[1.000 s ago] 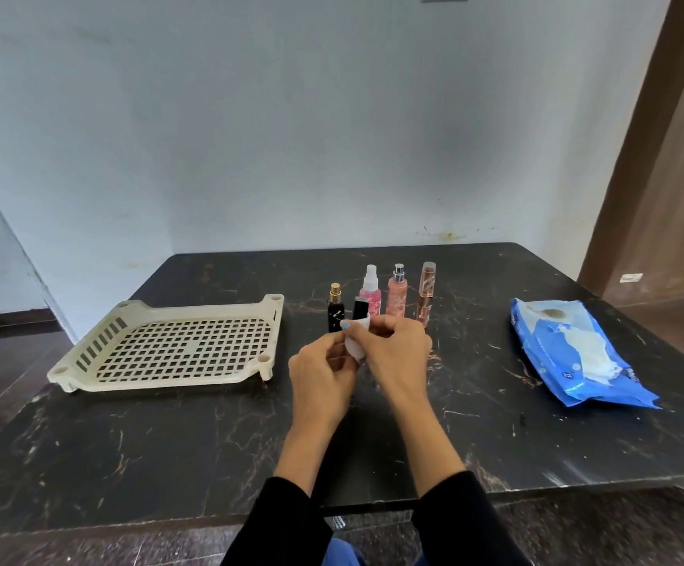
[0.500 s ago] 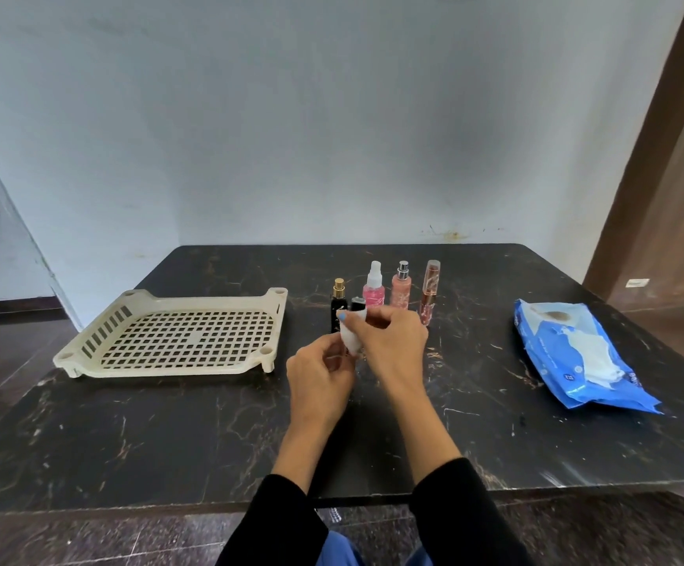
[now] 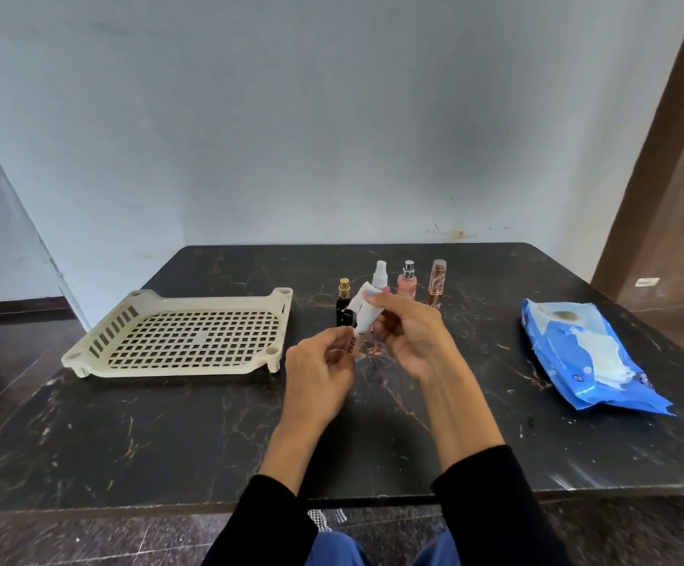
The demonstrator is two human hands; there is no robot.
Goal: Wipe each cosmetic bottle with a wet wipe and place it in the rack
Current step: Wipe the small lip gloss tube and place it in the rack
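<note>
My left hand (image 3: pixel 319 371) grips the lower end of a small cosmetic bottle (image 3: pixel 350 345) with dark lettering, held above the table's middle. Around the bottle's upper part my right hand (image 3: pixel 411 335) wraps a white wet wipe (image 3: pixel 364 310). Behind the hands several bottles stand in a row: a black one with a gold cap (image 3: pixel 344 302), a pink spray bottle with a white top (image 3: pixel 381 276), a peach bottle with a silver cap (image 3: pixel 407 283) and a slim rose-coloured tube (image 3: pixel 437 281). The cream plastic rack (image 3: pixel 177 363) lies to the left, with nothing in it.
A blue pack of wet wipes (image 3: pixel 585 353), with a wipe poking out, lies on the right of the black marble table (image 3: pixel 168 435). A pale wall stands behind the table, and a brown door frame (image 3: pixel 666 136) rises at the right.
Both hands have risen slightly and come nearer. The wipe has slid up the bottle, and the lettered lower part now shows by my left fingers.
</note>
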